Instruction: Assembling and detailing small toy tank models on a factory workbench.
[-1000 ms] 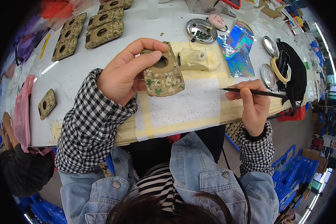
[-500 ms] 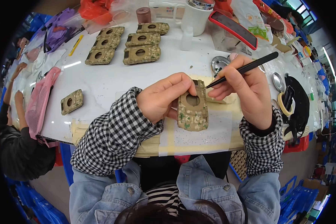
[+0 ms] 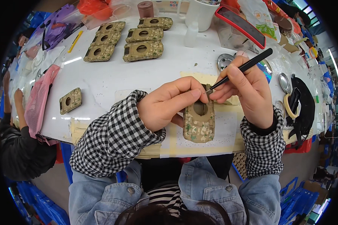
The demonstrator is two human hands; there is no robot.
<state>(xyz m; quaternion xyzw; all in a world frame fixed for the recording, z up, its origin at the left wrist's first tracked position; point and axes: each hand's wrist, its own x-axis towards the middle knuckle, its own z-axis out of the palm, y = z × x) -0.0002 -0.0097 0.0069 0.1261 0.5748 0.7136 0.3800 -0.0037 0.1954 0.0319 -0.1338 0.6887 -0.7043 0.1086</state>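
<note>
White tabletop, clock face centred on the camouflage hull with a round hole, which is held over a paper sheet; like hulls lie at eleven o'clock, a stray hull at nine. Left hand pinches it near eleven between thumb and fingers; right hand grasps a slim black tool, point toward one o'clock, contact unclear. Probably light, stiff, not slippery, raised details perhaps fragile: best held by the long sides, three and nine.
</note>
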